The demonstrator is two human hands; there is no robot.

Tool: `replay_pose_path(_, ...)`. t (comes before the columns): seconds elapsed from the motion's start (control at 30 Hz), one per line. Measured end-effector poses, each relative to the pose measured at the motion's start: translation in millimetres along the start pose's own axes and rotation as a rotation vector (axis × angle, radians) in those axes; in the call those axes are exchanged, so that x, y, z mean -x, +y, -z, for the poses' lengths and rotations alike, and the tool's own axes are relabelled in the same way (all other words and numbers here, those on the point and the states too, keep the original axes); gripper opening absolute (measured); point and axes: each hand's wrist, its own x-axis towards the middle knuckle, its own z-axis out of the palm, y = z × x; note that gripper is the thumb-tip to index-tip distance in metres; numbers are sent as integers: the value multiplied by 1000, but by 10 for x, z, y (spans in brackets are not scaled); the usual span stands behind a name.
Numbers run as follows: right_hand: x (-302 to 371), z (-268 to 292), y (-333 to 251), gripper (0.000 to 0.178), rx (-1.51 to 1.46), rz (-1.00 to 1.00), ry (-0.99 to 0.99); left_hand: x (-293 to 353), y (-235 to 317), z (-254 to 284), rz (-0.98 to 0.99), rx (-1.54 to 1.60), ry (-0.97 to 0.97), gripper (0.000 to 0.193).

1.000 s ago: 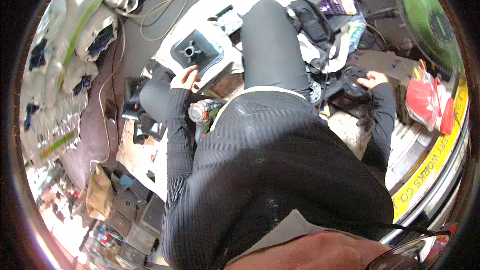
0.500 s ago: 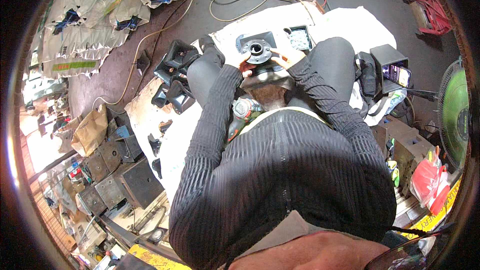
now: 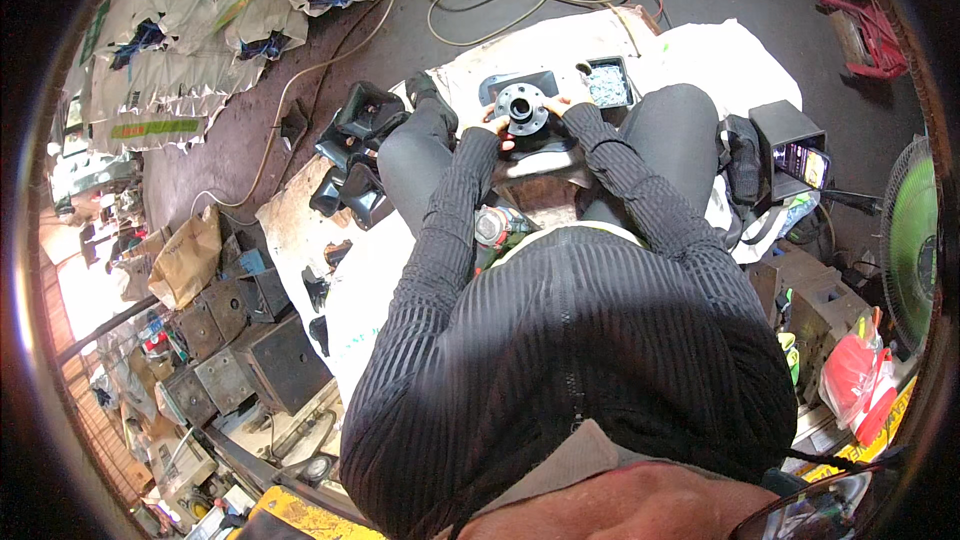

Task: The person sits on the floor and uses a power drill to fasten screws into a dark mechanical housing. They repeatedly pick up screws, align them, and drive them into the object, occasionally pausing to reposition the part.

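Observation:
Between my knees I hold a black round flange [image 3: 523, 110] with a raised hollow hub and a ring of bolt holes. My left hand [image 3: 492, 126] grips its left edge, and my right hand [image 3: 560, 107] has its fingers at the right edge. Behind and beneath the flange lies a black rectangular part [image 3: 541, 82], partly covered by it. A small open tray [image 3: 630, 90] of pale bluish pieces, too small to name, sits just beyond my right hand. What looks like a cordless power tool [image 3: 492, 227] rests against my lap.
Black hollow plastic parts [image 3: 368, 110] lie beside my left leg on a white sheet [image 3: 715, 65]. A phone [image 3: 800, 165] stands in a black box [image 3: 785, 130] at right, near a green fan [image 3: 908, 240]. Cables [image 3: 480, 35] cross the floor; wrapped bags [image 3: 165, 80] are stacked at far left.
The flange has tilted, so its face turns more toward me, and it has shifted slightly right. Both hands stay on it. The whole view has also shifted a little.

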Motion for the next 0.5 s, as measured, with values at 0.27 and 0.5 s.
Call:
replay_pose_path(0.27,102,-14,-25,47,-88,-30,-116,-112,-9,117,-157,-226,-15,56)
replay_pose_path(0.5,108,143,209,49,-42,-32,41,1301,423,565,-899,-826,70,43)
